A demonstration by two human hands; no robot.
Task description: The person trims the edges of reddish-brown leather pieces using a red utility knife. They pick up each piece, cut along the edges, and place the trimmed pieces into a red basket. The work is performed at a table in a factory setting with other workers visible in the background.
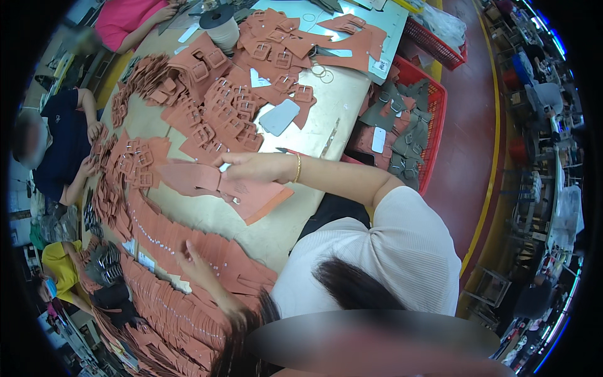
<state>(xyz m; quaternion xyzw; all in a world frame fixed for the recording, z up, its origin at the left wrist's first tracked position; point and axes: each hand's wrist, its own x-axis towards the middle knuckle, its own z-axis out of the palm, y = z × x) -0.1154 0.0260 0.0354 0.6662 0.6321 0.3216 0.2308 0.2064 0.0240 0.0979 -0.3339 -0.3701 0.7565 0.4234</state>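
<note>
My right hand (254, 167) reaches across the table, its fingers closed on a flat terracotta leather piece (256, 196). This piece has a strap-like band and a small metal part near its middle. One end of it lies by a group of buckled terracotta pieces (135, 160). My left hand (197, 269) is lower down, fingers apart and nothing visible in them. It hovers at or just over a long overlapping row of terracotta leather pieces (157, 229) with small white marks; whether it touches them I cannot tell.
The pale table (342, 107) bears heaps of buckled straps (229, 103), a grey card (280, 117) and a thread spool (220, 28). Right of it, a red crate (438, 125) holds green and terracotta pieces. Co-workers (63, 135) sit along the left side.
</note>
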